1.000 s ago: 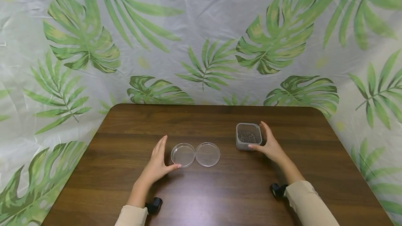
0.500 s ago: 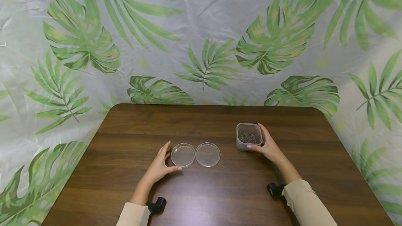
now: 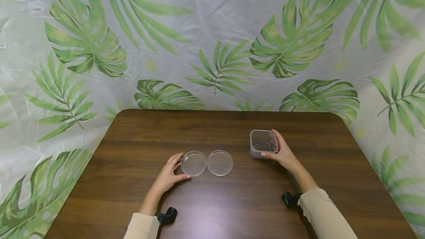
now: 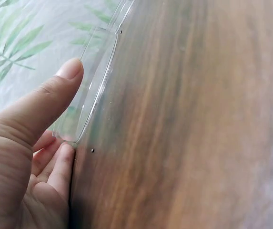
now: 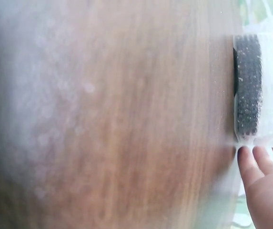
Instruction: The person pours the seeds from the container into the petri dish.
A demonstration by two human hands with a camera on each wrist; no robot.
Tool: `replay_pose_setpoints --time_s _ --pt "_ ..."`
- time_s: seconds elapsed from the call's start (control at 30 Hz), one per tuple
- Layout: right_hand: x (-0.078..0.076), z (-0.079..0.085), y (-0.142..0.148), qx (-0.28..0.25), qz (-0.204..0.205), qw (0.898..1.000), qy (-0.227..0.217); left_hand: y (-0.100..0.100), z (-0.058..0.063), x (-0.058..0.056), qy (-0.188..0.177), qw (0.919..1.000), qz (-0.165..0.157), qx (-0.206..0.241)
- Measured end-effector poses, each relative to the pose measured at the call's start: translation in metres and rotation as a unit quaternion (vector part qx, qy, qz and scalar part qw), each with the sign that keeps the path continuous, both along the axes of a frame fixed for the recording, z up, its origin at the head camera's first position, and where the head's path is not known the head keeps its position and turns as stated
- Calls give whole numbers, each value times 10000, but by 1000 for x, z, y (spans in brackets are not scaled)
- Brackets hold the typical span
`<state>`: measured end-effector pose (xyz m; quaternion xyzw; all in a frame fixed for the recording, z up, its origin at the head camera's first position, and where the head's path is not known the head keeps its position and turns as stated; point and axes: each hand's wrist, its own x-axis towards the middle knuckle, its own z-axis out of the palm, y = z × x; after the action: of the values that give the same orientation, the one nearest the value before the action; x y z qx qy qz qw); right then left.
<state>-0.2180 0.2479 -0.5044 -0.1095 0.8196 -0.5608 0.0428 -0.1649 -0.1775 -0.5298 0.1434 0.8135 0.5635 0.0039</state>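
Two clear round petri dish halves lie side by side on the table, their rims meeting. My left hand [image 3: 167, 178] holds the left petri dish [image 3: 194, 164], thumb at its near rim and fingers around its left side. Up close in the left wrist view, the thumb [image 4: 69, 71] overlaps the dish's clear wall. The other dish half [image 3: 220, 163] is untouched. Farther right, my right hand [image 3: 284, 154] grips a clear square plastic container [image 3: 257, 155], thumb at the front, fingers along the right side. Dark grainy material [image 5: 249, 86] covers its bottom.
Everything stands on a brown wood-grain table [image 3: 212, 202] with rounded far corners. A pale leaf-patterned cloth [image 3: 219, 17] hangs behind it and at both sides. Each wrist wears a small black camera.
My left fingers have lowered and drawn in against the left petri dish. My right fingers have closed in around the container. Neither the dishes nor the container has visibly moved.
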Motion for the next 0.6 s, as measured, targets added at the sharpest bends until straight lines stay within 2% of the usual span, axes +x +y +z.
replay_pose_setpoints --time_s 0.17,0.33,0.37,0.5,0.57,0.6 --pt "1 1 0 -133 7 9999 -25 0 -1 0 -113 9998 29 -177" --pt "2 4 1 -145 -174 9997 -12 -1 -1 0 -195 9994 50 -269" --pt "2 5 1 -149 -206 9997 -2 1 4 1 -221 9993 46 -283" --pt "3 10 0 -258 -240 9994 64 1 6 2 -284 9991 83 -309" --pt "4 13 -2 -245 -251 9993 112 1 6 3 -277 9990 101 -323" --pt "5 15 -3 -279 -251 9992 114 0 1 1 -253 9991 108 -320"
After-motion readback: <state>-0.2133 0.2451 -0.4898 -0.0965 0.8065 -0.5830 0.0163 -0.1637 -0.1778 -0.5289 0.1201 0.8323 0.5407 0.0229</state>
